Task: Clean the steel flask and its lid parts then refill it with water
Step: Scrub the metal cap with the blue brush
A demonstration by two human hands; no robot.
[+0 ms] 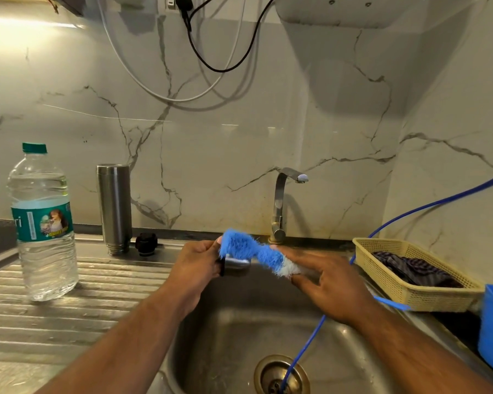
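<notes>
- We see the left hand (195, 265) over the sink (225, 322), its fingers curled round the steel lid cup (237, 265).
- The right hand (326, 282) holds the blue brush (249, 251) by its white end; the bristles lie on the lid cup.
- The steel flask (114, 206) stands mouth down on the counter (111, 294), left of the sink.
- The black stopper (146, 243) sits just beside the flask.
- A water bottle (43, 223) stands further left, closed.
- The tap (279, 206) is behind the hands; a basket (410, 291) with cloth is on the right.
</notes>
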